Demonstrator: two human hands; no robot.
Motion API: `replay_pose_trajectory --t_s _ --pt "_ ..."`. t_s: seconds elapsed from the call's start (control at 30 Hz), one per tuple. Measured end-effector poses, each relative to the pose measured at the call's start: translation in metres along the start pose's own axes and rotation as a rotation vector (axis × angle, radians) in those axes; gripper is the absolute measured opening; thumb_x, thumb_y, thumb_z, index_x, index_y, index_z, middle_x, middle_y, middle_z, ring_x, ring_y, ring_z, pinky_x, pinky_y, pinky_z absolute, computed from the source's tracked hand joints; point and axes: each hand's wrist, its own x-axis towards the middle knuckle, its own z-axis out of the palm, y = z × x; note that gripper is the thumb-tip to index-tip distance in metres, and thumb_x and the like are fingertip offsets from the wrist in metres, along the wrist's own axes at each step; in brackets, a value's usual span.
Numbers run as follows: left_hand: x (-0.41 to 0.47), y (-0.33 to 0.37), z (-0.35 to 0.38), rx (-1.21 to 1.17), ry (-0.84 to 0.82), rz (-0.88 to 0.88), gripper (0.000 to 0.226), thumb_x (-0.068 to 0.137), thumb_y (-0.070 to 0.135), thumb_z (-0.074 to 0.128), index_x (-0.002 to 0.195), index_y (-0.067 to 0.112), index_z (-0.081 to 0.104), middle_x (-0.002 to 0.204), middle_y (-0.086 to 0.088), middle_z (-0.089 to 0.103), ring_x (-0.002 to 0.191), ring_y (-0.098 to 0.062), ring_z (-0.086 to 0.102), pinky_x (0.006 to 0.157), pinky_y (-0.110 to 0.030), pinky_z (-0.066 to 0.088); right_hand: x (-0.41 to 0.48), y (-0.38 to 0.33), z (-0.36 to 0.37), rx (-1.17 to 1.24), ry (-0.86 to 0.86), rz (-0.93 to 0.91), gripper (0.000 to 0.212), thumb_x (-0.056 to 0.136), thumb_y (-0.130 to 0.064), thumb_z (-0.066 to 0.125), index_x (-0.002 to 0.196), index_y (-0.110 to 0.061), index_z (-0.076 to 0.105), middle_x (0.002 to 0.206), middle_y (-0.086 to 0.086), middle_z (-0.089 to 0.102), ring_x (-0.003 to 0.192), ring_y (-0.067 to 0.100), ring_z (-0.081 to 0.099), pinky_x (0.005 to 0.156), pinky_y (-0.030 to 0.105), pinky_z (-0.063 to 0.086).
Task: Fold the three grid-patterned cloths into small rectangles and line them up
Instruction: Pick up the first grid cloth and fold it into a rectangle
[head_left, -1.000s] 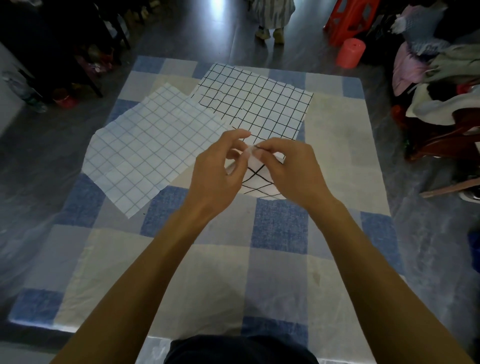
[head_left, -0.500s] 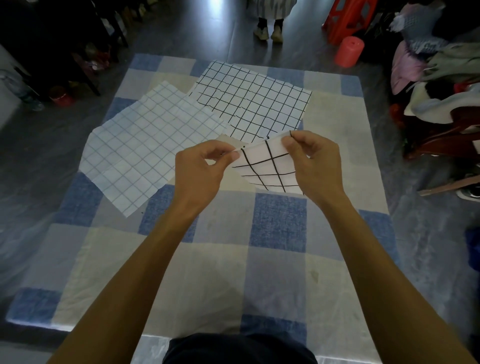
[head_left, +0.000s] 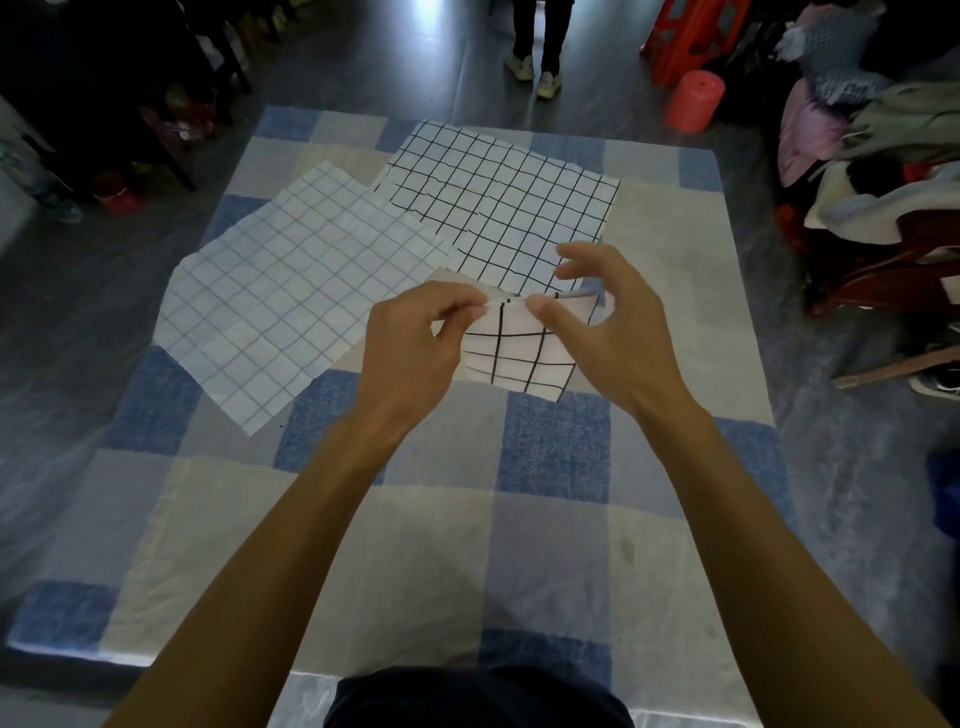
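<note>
Left hand (head_left: 415, 340): I see it pinching the upper left edge of the small cloth (head_left: 519, 353), thumb and fingers closed on the fabric.
Right hand (head_left: 613, 322): the thumb presses on the top edge of the same cloth; the other fingers are spread and curled above it, so I cannot tell if they really grip it.
Small cloth: bold black grid, partly folded, held between both hands, lower part over the checkered tablecloth (head_left: 561, 519).
Black-grid cloth (head_left: 498, 202): flat, unfolded, just behind the hands.
Blue-grid cloth (head_left: 291, 291): flat, to the left, overlapping the black-grid one.
</note>
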Motion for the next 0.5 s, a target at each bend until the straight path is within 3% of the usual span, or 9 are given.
replay_pose_trajectory --t_s 0.1,0.2,0.4,0.5 --pt "-0.002 -0.003 0.004 0.091 -0.031 0.079 0.011 0.086 0.005 0.065 0.094 0.006 0.072 0.09 0.001 0.07 0.083 -0.001 0.058 0.078 -0.007 0.044 0.004 -0.004 0.004 -0.238 -0.056 -0.227 0.037 0.082 -0.047 0.066 0.115 -0.031 0.064 0.109 -0.015 0.061 0.111 0.008 0.049 0.099 0.029 0.032" --pt "-0.003 -0.001 0.007 0.103 -0.021 0.104 0.012 0.087 0.006 0.064 0.096 0.005 0.071 0.09 0.003 0.068 0.083 0.0 0.056 0.078 -0.005 0.043 0.009 -0.01 0.012 -0.398 -0.114 -0.333 0.024 0.087 -0.042 0.062 0.102 -0.026 0.072 0.098 -0.007 0.07 0.103 0.018 0.057 0.098 0.038 0.032" --pt "-0.008 0.006 0.004 0.009 0.046 -0.033 0.018 0.093 0.018 0.059 0.111 0.017 0.059 0.091 0.016 0.06 0.082 0.005 0.057 0.078 -0.007 0.043 0.009 -0.021 0.018 -0.254 -0.041 -0.379 0.016 0.09 -0.031 0.061 0.095 -0.023 0.074 0.082 -0.007 0.072 0.08 0.012 0.06 0.088 0.034 0.038" --pt "-0.012 -0.003 0.006 0.007 0.051 -0.069 0.017 0.093 0.019 0.056 0.105 0.011 0.065 0.095 0.008 0.064 0.083 0.003 0.056 0.077 -0.008 0.043 0.01 -0.023 0.015 -0.234 0.021 -0.369 0.016 0.09 -0.03 0.061 0.094 -0.021 0.074 0.083 -0.007 0.072 0.078 0.007 0.057 0.09 0.038 0.041"
